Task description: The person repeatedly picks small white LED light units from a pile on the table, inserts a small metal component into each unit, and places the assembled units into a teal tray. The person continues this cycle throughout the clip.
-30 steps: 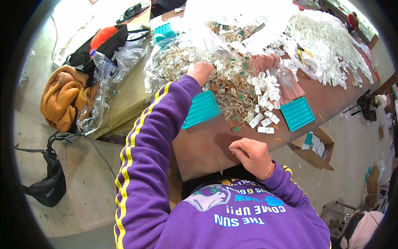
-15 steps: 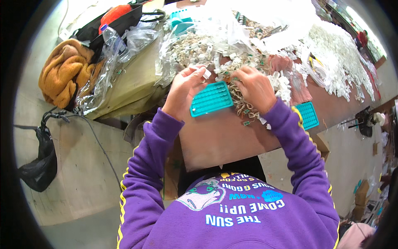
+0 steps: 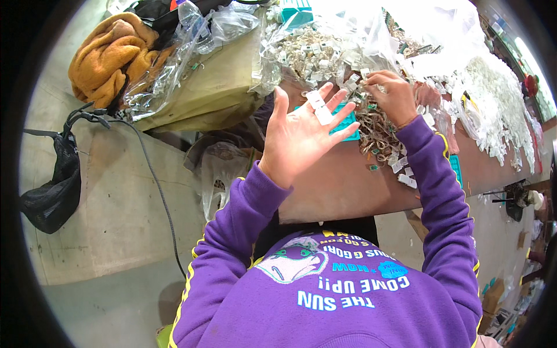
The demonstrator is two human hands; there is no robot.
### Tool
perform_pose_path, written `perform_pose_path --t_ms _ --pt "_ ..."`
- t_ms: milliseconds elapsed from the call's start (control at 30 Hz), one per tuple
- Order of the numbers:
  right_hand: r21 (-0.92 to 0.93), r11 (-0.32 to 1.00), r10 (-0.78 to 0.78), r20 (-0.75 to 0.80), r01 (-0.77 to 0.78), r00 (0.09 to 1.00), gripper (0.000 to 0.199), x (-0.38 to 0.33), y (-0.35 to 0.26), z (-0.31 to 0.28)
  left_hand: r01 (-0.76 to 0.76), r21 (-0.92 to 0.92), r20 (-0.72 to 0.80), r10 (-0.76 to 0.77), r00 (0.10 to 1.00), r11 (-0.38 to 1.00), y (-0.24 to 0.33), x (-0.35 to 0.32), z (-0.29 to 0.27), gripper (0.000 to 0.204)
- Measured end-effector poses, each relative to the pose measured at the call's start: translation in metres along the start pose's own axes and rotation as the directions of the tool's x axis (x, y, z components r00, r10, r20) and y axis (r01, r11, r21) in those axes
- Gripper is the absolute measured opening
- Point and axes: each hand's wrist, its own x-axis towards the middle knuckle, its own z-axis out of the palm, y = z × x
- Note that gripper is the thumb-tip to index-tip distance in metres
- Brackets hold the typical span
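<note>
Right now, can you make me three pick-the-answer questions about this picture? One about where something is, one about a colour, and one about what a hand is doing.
1. Where does the black bag hang?
A. on the person's left
B. on the table
C. on the person's right

2. What colour are the sleeves?
A. green
B. purple
C. white

3. How is the left hand?
A. in a fist
B. open, palm up, with small white pieces on its fingers
C. flat on the floor

Answers:
1 A, the bag is by the picture's left edge, off the table.
2 B, both arms are purple with yellow stripes.
3 B, the fingers are spread and the pieces lie on them, while the right hand reaches into the pile.
</note>
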Motion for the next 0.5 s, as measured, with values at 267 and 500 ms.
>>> perform_pose_path --t_ms 267,500 --pt "0.706 0.562 0.593 0.02 -0.431 0.805 0.016 -0.018 -0.011 -0.043 0.016 -0.014 0.023 -0.016 1.0 1.0 -0.022 -0.003 -0.004 0.096" --pt "0.389 0.834 0.436 -0.026 -0.392 0.9 0.012 -0.044 -0.023 -0.038 -0.059 0.054 -0.235 0.07 0.969 0.997 -0.032 -0.023 -0.028 0.061"
